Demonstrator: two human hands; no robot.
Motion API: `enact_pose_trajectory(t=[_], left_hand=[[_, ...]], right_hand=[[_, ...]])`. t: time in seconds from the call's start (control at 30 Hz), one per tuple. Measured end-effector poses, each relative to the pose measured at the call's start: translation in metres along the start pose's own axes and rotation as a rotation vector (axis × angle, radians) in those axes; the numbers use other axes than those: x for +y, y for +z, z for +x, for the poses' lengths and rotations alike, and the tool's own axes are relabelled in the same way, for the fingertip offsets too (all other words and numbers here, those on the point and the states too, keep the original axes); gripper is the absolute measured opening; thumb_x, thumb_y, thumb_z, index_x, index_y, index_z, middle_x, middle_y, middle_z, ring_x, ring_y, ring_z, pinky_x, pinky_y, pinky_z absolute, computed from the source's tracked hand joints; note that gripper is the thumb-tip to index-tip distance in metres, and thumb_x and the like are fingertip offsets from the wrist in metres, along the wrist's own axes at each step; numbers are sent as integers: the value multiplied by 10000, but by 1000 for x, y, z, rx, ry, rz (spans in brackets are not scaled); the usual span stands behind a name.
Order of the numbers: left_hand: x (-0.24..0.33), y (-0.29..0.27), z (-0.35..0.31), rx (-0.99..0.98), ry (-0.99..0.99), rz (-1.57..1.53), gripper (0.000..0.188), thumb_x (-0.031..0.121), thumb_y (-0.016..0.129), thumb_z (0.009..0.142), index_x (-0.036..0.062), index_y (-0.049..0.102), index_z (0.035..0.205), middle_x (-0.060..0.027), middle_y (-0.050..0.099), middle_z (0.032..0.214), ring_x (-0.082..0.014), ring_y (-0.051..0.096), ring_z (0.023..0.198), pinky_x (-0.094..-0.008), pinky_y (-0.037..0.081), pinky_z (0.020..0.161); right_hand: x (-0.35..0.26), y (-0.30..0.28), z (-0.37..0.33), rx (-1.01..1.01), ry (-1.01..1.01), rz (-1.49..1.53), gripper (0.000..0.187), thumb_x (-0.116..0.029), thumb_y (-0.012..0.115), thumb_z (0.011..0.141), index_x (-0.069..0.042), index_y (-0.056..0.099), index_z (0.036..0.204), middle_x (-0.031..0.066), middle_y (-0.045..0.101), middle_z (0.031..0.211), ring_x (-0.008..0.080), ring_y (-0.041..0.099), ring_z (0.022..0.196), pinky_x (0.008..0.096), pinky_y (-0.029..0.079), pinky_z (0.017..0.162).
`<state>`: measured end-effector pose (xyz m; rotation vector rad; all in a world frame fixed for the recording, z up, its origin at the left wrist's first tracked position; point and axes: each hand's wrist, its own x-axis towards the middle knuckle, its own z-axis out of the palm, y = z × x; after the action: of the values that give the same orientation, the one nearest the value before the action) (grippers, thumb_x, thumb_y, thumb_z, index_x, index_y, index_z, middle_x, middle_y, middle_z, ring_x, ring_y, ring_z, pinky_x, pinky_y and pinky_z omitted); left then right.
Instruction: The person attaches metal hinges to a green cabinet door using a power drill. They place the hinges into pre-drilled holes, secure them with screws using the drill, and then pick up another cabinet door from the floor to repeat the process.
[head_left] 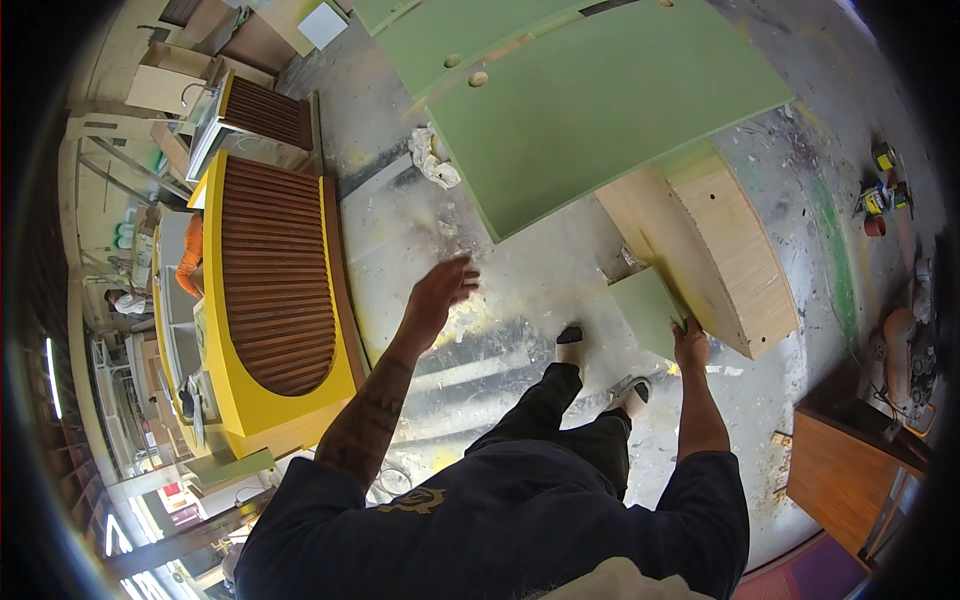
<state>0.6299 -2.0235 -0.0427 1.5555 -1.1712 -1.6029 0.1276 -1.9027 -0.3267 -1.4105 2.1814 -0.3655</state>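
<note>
My right hand grips the edge of a small green panel, thumb and fingers closed on its right side. The panel is tilted just in front of my feet, beside a bare wooden box-like cabinet piece. My left hand hangs in the air over the floor with nothing in it, its fingers loosely bent and apart. Farther ahead lies a large green board with round holes near its far side, not touched by either hand.
A yellow counter with a brown slatted front stands to my left. Crumpled white material lies by the green board. Cans sit at the far right, a brown wooden cabinet nearer. A person in orange is behind the counter.
</note>
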Motion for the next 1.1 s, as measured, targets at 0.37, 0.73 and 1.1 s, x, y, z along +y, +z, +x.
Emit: enact_pose_trajectory(t=[0.37,0.73,1.1], left_hand=[[38,48,98,-33,111,-625,469,374,527,1100,36,532,1426,-75,678,1293,-202,650,1203,-407,526,1047],[58,50,144,-324,35,-855,456,245,639,1028,58,548,1434,-77,616,1418,-248,592,1299,-432,481,1108],[83,67,82,-499,217,-889,446,139,601,1016,23,534,1442,-90,625,1405,-256,601,1301,-426,490,1109]], right_hand=[[-16,-6,-17,136,159,33,271,-258,701,962,-114,678,1191,178,731,1124,447,697,1011,532,563,832],[-81,-4,-98,411,57,254,276,-157,776,884,-30,690,1114,188,691,1107,365,674,1030,473,543,901],[-247,-167,-53,-84,-17,1436,603,-502,552,1063,-75,487,1484,63,659,1258,242,639,1160,421,518,1000]])
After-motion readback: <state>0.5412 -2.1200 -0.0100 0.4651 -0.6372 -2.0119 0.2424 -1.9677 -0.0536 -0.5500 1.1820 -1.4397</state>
